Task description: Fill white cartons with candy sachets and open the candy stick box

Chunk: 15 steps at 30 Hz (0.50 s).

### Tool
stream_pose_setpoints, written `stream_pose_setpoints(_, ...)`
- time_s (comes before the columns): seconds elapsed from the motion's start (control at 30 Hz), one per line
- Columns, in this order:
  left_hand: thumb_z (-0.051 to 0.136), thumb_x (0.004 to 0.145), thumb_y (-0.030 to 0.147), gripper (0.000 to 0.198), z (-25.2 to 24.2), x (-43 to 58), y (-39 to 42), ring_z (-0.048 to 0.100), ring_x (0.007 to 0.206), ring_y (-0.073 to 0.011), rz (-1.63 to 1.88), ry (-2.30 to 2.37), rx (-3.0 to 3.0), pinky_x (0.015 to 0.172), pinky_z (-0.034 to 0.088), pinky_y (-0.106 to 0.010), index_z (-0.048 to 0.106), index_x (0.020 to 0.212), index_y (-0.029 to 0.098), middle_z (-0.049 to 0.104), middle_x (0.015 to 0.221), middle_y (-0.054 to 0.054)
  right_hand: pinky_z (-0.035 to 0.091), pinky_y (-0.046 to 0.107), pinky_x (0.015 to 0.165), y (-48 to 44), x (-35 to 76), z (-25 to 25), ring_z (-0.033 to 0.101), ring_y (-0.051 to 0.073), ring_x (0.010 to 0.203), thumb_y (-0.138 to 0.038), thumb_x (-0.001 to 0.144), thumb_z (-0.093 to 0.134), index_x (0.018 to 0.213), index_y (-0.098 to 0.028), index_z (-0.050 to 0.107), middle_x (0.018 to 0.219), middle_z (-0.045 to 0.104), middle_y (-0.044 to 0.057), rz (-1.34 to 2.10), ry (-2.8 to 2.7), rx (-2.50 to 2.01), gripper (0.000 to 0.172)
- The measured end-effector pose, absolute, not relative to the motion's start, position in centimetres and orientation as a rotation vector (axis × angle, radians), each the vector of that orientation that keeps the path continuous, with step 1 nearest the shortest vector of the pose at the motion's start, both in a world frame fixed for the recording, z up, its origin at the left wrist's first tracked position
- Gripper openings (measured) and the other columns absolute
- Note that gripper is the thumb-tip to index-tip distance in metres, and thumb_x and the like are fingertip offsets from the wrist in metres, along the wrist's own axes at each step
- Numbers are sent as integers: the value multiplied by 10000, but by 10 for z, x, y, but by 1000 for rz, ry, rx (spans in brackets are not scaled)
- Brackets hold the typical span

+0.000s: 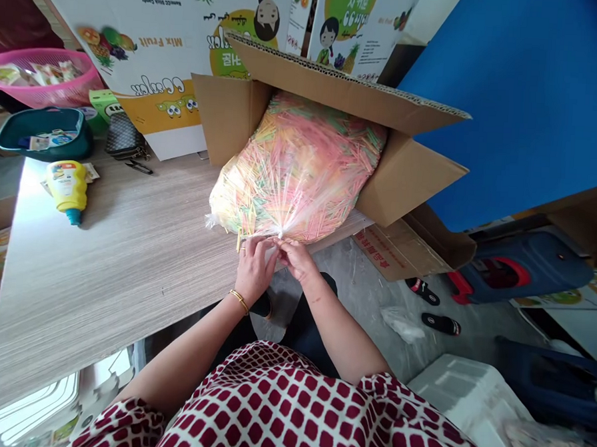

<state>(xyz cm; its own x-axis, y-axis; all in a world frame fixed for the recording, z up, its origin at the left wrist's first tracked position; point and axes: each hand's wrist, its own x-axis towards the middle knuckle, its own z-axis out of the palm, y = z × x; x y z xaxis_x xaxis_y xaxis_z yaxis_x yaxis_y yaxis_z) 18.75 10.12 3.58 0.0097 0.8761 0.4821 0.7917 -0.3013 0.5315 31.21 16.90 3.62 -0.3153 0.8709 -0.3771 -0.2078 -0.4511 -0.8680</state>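
Note:
A large clear plastic bag (pixel 306 157), full of thin pink, yellow and green sticks, bulges from an open cardboard box (pixel 336 85) lying on its side. Its mouth is gathered into a narrow neck at the table's front edge. My left hand (pixel 255 268), with a ring and a gold bracelet, pinches the gathered plastic from the left. From the right, my right hand (pixel 297 258) grips the same neck, its fingertips touching those of my left hand. A few loose sticks poke out beside my left fingers.
On the wooden table (pixel 127 254) are a yellow bottle (pixel 67 188), a teal basket (pixel 45 150), a pink basket (pixel 80 92) and a small pouch (pixel 125 136). Printed cartons (pixel 171 63) stand behind. Slippers (pixel 441 324) and a flattened carton (pixel 402 245) lie on the floor.

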Motion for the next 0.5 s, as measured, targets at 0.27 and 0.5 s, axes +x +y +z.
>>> stream_pose_setpoints(0.27,682,933,353,180,64,179,141,648,935,-226,867,1606,1855,908,504,-381,752,1004,202,668,949,-66,340,244,574,170,322,28,472,116,566,-319,844,527,812,-172,696,580,531,-34,1403,-1532,-1392,226)
stream_pose_setpoints(0.5,660,907,400,234,80,174,154,554,819,-178,1031,1187,1523,815,471,-331,697,850,176,591,877,-54,314,238,548,172,328,36,458,103,535,-401,889,569,636,-174,608,521,497,-29,1355,-1633,-1363,342)
